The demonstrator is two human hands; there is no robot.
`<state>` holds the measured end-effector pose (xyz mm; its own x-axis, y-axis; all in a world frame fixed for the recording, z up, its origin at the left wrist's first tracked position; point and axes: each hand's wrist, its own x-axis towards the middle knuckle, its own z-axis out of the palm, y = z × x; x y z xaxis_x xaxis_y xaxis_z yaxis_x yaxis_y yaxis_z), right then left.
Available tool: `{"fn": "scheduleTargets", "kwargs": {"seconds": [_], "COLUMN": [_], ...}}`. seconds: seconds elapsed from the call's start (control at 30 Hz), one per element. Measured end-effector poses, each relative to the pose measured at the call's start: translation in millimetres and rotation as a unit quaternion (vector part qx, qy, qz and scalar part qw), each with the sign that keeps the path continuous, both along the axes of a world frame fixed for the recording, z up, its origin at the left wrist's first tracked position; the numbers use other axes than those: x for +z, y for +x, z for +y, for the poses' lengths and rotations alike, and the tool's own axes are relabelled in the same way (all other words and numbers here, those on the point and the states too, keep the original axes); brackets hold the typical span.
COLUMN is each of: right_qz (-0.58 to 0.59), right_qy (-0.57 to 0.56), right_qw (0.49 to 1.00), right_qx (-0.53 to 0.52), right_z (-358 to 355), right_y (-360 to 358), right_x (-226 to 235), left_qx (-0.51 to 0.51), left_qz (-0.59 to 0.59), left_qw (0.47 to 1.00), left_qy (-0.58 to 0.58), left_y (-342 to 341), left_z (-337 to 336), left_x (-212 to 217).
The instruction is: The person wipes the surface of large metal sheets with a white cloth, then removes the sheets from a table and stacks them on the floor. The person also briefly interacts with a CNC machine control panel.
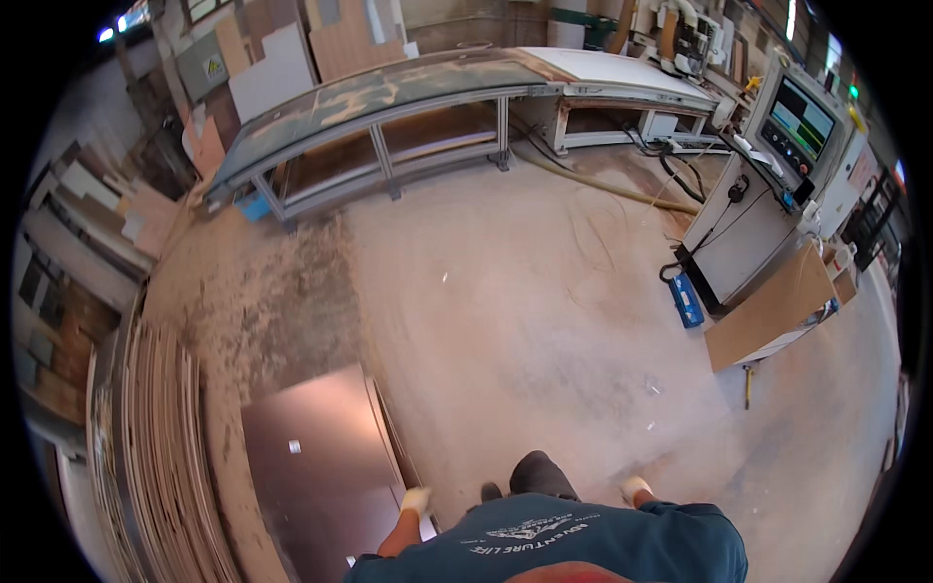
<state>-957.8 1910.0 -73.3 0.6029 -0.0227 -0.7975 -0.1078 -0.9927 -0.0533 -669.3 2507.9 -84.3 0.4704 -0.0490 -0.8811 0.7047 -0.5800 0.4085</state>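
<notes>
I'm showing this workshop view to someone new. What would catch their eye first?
Probably the long metal-framed machine table curving across the top, then the control console with a lit screen at upper right. Nearer, a stack of brown panels lies on the dusty floor beside the gloved left hand.

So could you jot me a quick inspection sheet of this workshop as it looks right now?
Surface: dusty concrete floor, sawdust thick toward the left.
Job's things: brown panel lying flat by the person's left side, on a low stack.
Clutter: stacked boards along the left edge; cardboard sheet leaning on the control cabinet; blue box on the floor.
Hands: left hand gloved, close to the panel's edge, contact unclear; right hand gloved, holding nothing seen.
Cables: black cables and a long hose on the floor near the cabinet.
Surroundings: long machine bed at the far side, screen on the cabinet, board offcuts against the walls.
</notes>
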Motion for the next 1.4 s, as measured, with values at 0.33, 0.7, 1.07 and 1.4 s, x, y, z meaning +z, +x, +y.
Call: {"fn": "scheduleTargets", "kwargs": {"seconds": [0.33,0.7,1.07,1.4], "right_qz": [0.040,-0.193,0.016,-0.105], "right_qy": [0.099,0.227,0.217,-0.021], "right_qw": [0.966,0.902,0.863,0.915], "right_qx": [-0.235,-0.311,-0.456,-0.388], "right_z": [-59.9,-176.9,-201.1,-373.3], "right_y": [271.4,920.1,1075.1,1171.2], "right_x": [-70.6,72.4,86.7,-48.7], "left_qx": [0.031,-0.340,-0.522,-0.121], "left_qz": [-0.231,-0.040,-0.208,-0.254], "left_qw": [0.959,0.928,0.808,0.945], "left_qy": [-0.158,0.144,0.180,-0.169], "left_y": [487.1,573.2,1040.2,1384.7], "left_z": [-239.6,-143.1,-286.0,-561.7], "left_x": [98.2,69.2,66.6,162.9]}}
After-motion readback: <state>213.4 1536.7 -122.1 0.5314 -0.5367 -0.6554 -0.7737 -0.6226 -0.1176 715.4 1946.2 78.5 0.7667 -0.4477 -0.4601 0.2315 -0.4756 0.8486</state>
